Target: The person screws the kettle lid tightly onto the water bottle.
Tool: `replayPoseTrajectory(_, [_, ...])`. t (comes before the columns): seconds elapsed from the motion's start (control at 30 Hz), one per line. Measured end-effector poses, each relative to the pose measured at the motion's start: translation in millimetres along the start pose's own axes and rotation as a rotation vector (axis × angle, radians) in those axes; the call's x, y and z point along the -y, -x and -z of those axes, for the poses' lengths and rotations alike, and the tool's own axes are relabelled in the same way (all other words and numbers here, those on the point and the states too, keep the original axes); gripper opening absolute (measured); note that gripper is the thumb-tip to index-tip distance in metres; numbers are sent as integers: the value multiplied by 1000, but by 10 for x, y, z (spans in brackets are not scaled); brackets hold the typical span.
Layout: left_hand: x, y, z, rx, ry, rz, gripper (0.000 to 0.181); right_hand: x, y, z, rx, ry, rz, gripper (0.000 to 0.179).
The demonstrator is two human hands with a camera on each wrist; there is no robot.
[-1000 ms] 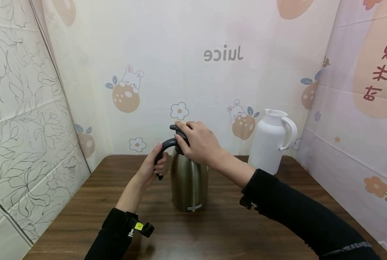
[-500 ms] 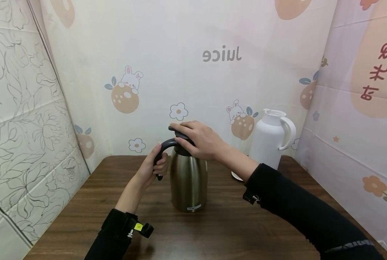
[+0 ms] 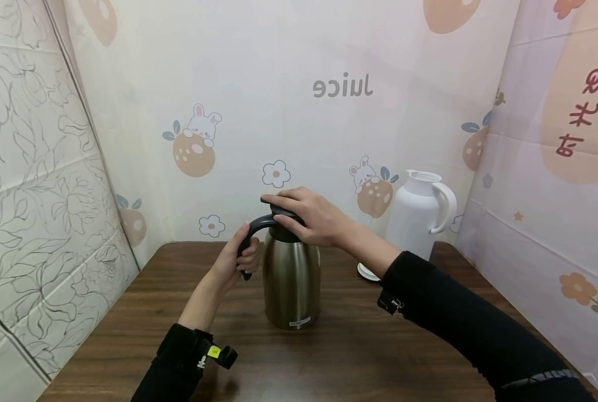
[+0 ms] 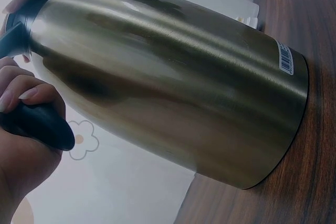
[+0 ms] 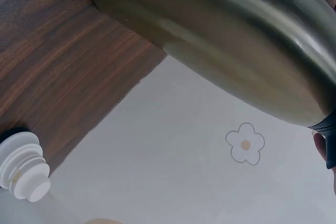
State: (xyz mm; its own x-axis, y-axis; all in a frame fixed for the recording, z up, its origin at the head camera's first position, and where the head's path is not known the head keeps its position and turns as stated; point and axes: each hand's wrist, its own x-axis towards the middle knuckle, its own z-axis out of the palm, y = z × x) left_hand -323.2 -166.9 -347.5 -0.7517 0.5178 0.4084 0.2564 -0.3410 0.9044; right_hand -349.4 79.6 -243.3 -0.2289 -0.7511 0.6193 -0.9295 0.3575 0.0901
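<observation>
Left hand (image 3: 228, 260) clamped around a curved black handle (image 3: 258, 221) and right hand (image 3: 316, 218) closed over a black lid (image 3: 281, 211), a person works before a printed backdrop (image 3: 258, 128). A dark wooden table (image 3: 339, 363) spans the scene; a gold flask (image 3: 292, 279) stands upright at its middle, handle to the left. Far right stands a white jug (image 3: 413, 215), with a white stopper (image 5: 23, 169) lying just beside it, to its left. Smallest is the label (image 4: 284, 57) low on the flask's near side. The step in hand looks to be seating or loosening the lid; which, one cannot tell. The next move would seem to call for a firm left hold while the right turns or lifts. Compared with a second ago, the right hand has shifted slightly rightward, exposing the stopper, while the flask has stayed put.
</observation>
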Motion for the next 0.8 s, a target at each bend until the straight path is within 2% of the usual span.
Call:
replayPoseTrajectory(0.43, [6, 3, -7, -9, 1, 12, 58, 99, -1, -20, -7, 52, -59, 43])
replayPoseTrajectory(0.6, [2, 6, -10, -17, -15, 8, 58, 206, -24, -58, -21, 117, -161, 43])
replayPoseTrajectory(0.8, [-1, 5, -12, -29, -28, -2, 58, 340, -64, -89, 0, 179, -307, 45])
